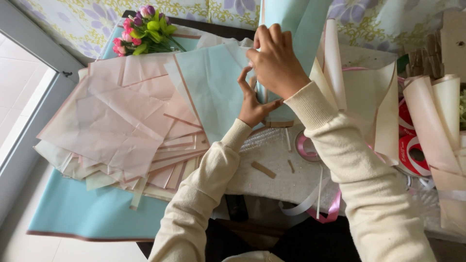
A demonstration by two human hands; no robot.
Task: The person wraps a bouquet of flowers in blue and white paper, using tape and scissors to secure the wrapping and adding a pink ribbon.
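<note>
Head view: we see our right hand point(274, 60) and left hand point(252, 104) pinching the light blue paper point(213, 87) with closed fingers, maybe folding it. It lies on the surface beside the pink paper pile point(126, 121), apparently not shaped yet.

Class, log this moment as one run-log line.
left hand: pinching light blue paper | right hand: gripping same sheet's upper edge | pink sheets: stacked left | small bouquet: far corner | ribbon spools: right
</note>
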